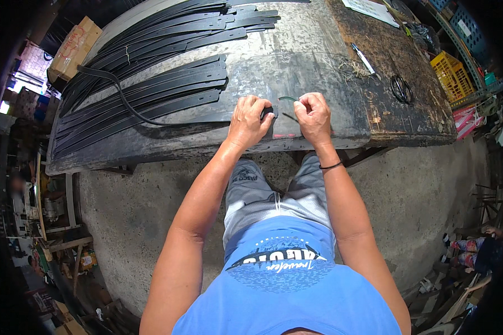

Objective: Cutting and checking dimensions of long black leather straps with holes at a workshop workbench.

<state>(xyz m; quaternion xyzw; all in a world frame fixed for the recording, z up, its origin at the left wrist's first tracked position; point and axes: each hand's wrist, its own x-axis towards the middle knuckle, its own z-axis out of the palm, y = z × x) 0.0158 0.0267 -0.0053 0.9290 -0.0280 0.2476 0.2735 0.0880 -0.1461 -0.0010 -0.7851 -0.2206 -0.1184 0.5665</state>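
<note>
At the table's near edge, my left hand [248, 120] is closed on the end of a black belt strap [129, 109], which runs off to the left and curves back over other straps. To its right, my right hand [314, 117] pinches a thin dark strip [286, 99]. One bit of the strip curves out above the fingers and another dark bit sticks out below them. A small gap lies between the two hands. The rest of the strip is hidden inside my right fist. A row of black belt straps [190, 84] lies left of my left hand.
Further back on the worn table [313, 61] is a bigger pile of black straps [207, 25]. A pen-like white tool [363, 59] and black-handled scissors [401, 89] lie at the right. A cardboard box [75, 47] stands far left, a yellow crate [451, 77] far right.
</note>
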